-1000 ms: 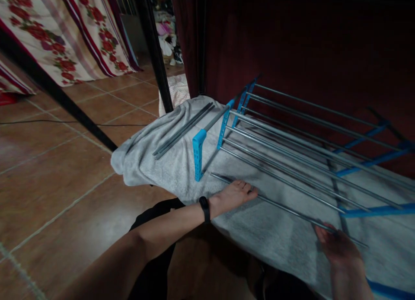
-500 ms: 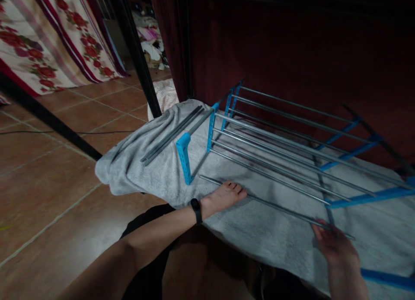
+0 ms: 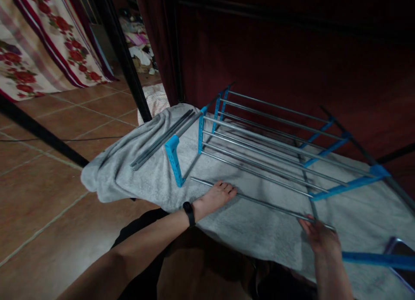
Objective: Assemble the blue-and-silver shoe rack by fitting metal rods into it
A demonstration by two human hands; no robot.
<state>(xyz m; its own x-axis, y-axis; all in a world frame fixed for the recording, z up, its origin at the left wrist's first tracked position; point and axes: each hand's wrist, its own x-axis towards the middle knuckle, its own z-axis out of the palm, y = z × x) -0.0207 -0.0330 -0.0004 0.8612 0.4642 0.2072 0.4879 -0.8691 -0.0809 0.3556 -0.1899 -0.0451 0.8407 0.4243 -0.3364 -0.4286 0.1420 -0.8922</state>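
A thin grey metal rod (image 3: 269,205) lies low over the blanket, parallel to the front of a rack (image 3: 256,142) with blue plastic brackets and several metal bars. My left hand (image 3: 216,196), with a black band on its wrist, is closed over the rod near its left end. Near the right end, my right hand (image 3: 320,236) grips the same rod between thumb and fingers. The rod's left tip is close to the foot of a blue end bracket (image 3: 175,161), apart from it. Another blue bracket (image 3: 376,260) lies beside my right wrist.
Loose grey rods (image 3: 162,140) lie together on the grey blanket (image 3: 155,185) at left. A phone (image 3: 402,261) rests at the right edge. Black bed-frame posts (image 3: 125,53) stand at left, before a tiled floor (image 3: 48,183). A dark red curtain (image 3: 259,62) hangs behind the rack.
My view has turned slightly to the right, so the rack and hands appear further left and the phone has come into view. Both hands keep their hold on the rod.
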